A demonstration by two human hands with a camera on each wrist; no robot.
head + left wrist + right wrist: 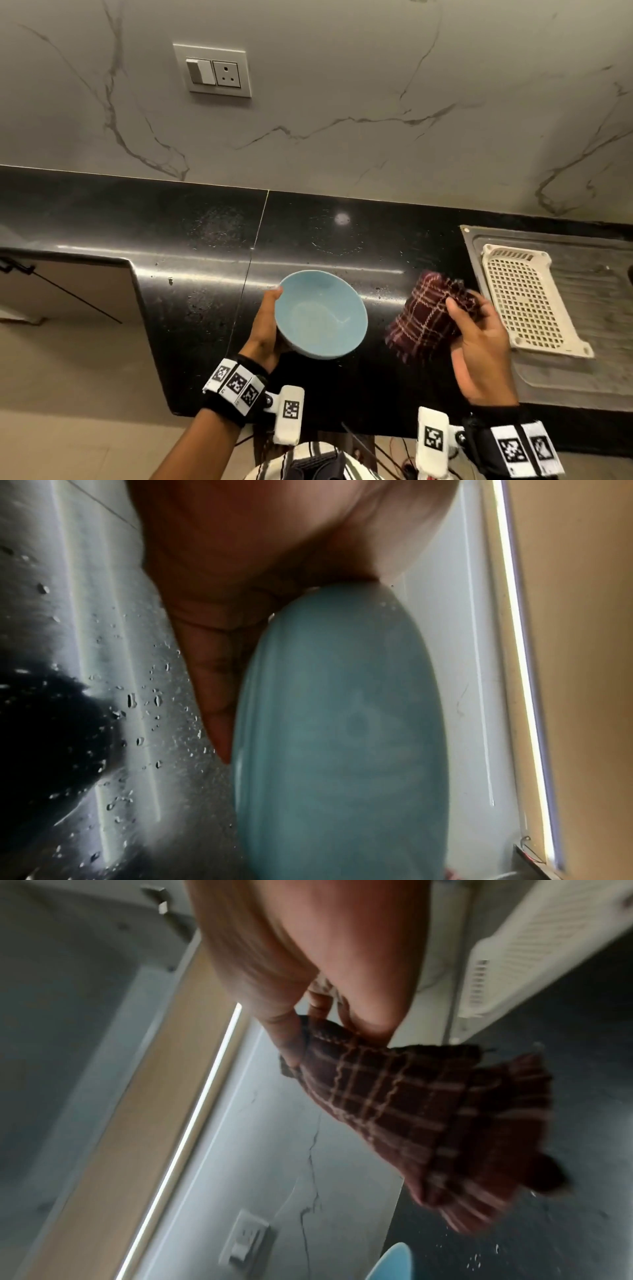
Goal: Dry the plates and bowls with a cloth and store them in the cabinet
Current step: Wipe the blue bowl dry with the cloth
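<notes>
My left hand (265, 322) holds a light blue bowl (320, 313) above the black counter, thumb on the rim and fingers underneath, hidden. The bowl (339, 737) fills the left wrist view, seen edge-on beside my left fingers (215, 691). To the right of the bowl and apart from it, my right hand (479, 337) grips a bunched dark red plaid cloth (430, 318). In the right wrist view the cloth (421, 1110) hangs from my pinching right fingers (291, 1039), and the bowl's rim (394, 1263) shows at the bottom.
The black counter (205, 246) is speckled with water drops. A cream perforated drain tray (527, 301) lies on the steel sink drainboard (582, 370) at the right. A wall socket (214, 72) sits on the marble backsplash. The counter steps back at the left (147, 308).
</notes>
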